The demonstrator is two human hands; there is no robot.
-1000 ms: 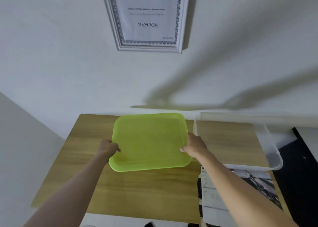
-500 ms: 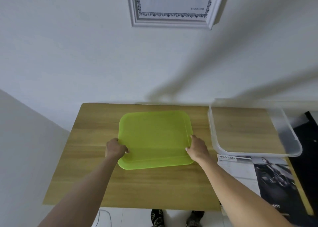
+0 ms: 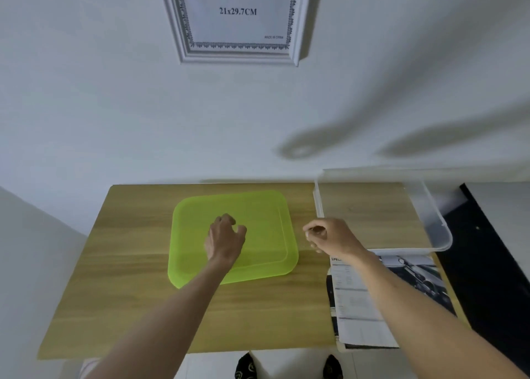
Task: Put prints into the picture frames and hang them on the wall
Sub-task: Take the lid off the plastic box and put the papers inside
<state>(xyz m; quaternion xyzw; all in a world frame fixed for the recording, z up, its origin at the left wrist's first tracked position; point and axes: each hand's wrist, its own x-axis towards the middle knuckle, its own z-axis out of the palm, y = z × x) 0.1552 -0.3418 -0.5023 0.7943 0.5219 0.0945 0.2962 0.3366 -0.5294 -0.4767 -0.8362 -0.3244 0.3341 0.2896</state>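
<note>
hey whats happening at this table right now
A person stands at a wooden table with both hands free. The left hand hangs over a green tray lying flat on the table, and the right hand, fingers loosely curled, is just beside the tray. A clear plastic bin and a printed sheet sit to the right. One picture frame already hangs on the wall above.

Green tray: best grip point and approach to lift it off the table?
Grip the green tray at its left and right raised rims, one hand per side, coming in from the near edge. It lies flat and wide on the table, so one grip would likely tip it. The left hand hovers over it; the right hand sits just beyond its right rim.
</note>
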